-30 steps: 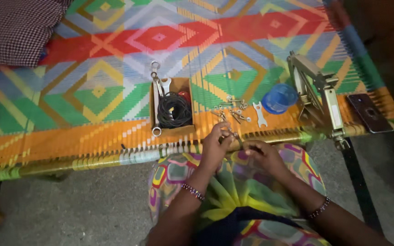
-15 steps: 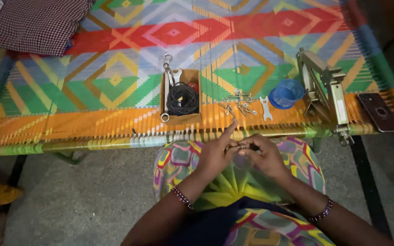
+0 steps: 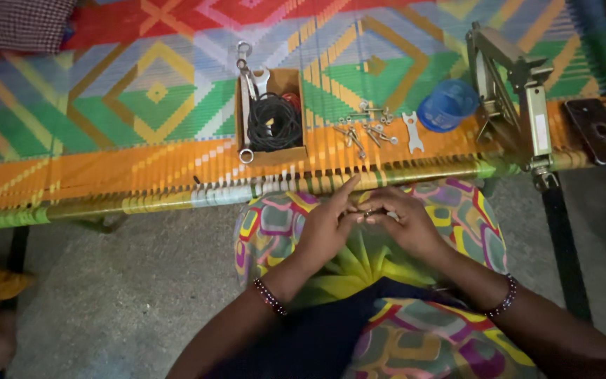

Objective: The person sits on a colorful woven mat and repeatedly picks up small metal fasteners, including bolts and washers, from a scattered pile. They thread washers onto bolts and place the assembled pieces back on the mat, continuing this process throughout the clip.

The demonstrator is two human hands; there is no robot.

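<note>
Your left hand [image 3: 330,226] and right hand [image 3: 402,223] meet over your lap, both grips pinched together on a small shiny metal fastener [image 3: 367,212] held between the fingertips, just in front of the near rail of the woven cot with its orange, green and red pattern [image 3: 142,175]. To do this well, I would say keep the piece low over your lap so a slip lands on the colourful printed fabric [image 3: 359,270] rather than the grey floor [image 3: 128,295]. Steady one hand and let only the other turn; that likely keeps small threads from crossing.

The loose pile of silvery bolts and nuts [image 3: 362,130] lies near on the cot, beside a small flat metal spanner [image 3: 412,131], a blue plastic bowl [image 3: 447,105] and an open cardboard box holding coiled black cable [image 3: 272,123].

The fastener itself is mostly covered by your fingers and dim; whether it is one part or two cannot be told. The metal scissor jack [image 3: 510,91] is cut off at the top edge.
</note>
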